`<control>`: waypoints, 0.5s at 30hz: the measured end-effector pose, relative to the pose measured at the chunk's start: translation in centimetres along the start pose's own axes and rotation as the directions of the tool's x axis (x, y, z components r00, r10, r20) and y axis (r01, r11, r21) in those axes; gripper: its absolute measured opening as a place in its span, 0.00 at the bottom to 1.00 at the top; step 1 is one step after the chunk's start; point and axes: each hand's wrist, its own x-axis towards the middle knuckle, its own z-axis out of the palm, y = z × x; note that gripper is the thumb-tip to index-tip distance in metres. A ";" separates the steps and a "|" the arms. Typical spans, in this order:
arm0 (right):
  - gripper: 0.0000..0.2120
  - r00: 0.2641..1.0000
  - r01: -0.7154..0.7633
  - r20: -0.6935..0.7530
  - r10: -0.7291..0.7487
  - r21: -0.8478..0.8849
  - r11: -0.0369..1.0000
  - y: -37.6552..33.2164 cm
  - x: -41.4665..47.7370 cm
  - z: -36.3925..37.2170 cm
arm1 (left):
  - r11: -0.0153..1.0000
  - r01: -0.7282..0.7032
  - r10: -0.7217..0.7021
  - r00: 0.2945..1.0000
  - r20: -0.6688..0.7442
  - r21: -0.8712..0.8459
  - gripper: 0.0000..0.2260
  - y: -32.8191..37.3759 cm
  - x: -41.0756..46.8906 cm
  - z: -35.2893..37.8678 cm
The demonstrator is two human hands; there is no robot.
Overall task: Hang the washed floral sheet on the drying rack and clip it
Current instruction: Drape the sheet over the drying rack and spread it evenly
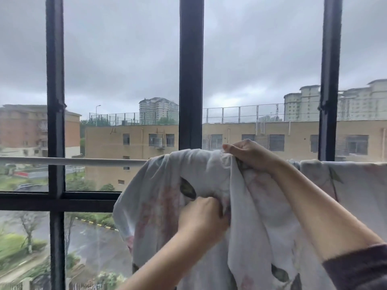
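Both hands are closed on the sheet point(159, 195), which we see draped over the white rail point(73, 161) in front of the window. The right hand point(249, 155) is up at the rail, fingers curled and pinching a bunched fold of the sheet's top edge. The left hand point(201, 214) sits at 7 o'clock from it, lower down, fingers curled into the hanging cloth and gripping a gather of it. From these two grips the sheet falls toward 6 o'clock, pale with faded pink flowers and dark green leaves. At 3 o'clock from the right hand we see floral cloth point(356, 185) lying flat over the rail; we cannot tell whether it is the same sheet. At 9 o'clock the rail runs uncovered. A dark sleeve point(360, 268) covers the right forearm at 5 o'clock of our view. Behind the rail stand dark window bars point(191, 80), and beyond them tan buildings point(129, 155) under grey cloud.
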 end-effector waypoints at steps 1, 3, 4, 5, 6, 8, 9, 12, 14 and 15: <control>0.23 1.000 -0.016 0.000 0.016 0.061 0.998 0.3 0.1 0.0 | 0.998 -0.035 0.032 0.998 -0.050 -0.046 0.16 0.0 0.4 -0.1; 0.23 1.000 -0.007 -0.007 0.008 0.090 0.996 0.6 0.1 0.2 | 0.976 -0.086 0.070 0.994 -0.085 -0.200 0.18 0.4 0.5 -0.6; 0.23 1.000 -0.001 -0.009 0.002 0.084 0.996 0.6 0.1 0.4 | 0.963 -0.105 0.093 0.994 -0.060 -0.247 0.21 0.7 0.1 -0.7; 0.24 1.000 -0.002 -0.019 0.004 0.078 0.997 0.6 0.2 0.6 | 0.960 -0.128 0.122 0.992 -0.038 -0.249 0.22 0.9 -0.3 -0.6; 0.24 1.000 -0.003 -0.026 0.005 0.071 0.998 0.6 0.3 0.7 | 0.961 -0.153 0.148 0.988 -0.040 -0.230 0.21 1.0 -0.7 -0.4; 0.28 1.000 0.003 -0.021 -0.002 0.089 0.996 0.4 0.2 0.7 | 0.917 -0.133 0.109 0.990 -0.087 -0.375 0.14 -0.1 -0.6 -0.1; 0.30 1.000 0.008 -0.019 -0.006 0.089 0.996 0.4 0.2 0.8 | 0.840 -0.086 0.038 0.994 -0.100 -0.536 0.10 -1.0 0.2 -0.7; 0.21 0.998 0.045 -0.055 -0.041 0.085 0.995 0.3 -0.4 0.9 | 0.679 -0.050 -0.174 0.958 -0.227 -0.732 0.08 -5.1 5.5 -4.4; 0.17 0.994 0.099 -0.061 -0.095 0.077 0.992 -0.1 -0.7 1.0 | 0.826 -0.072 -0.147 0.930 -0.336 -0.559 0.07 -7.2 8.9 -7.3; 0.17 0.992 0.117 -0.056 -0.113 0.076 0.990 -0.3 -0.8 1.2 | 0.935 -0.086 -0.058 0.919 -0.389 -0.344 0.06 -7.8 10.2 -8.1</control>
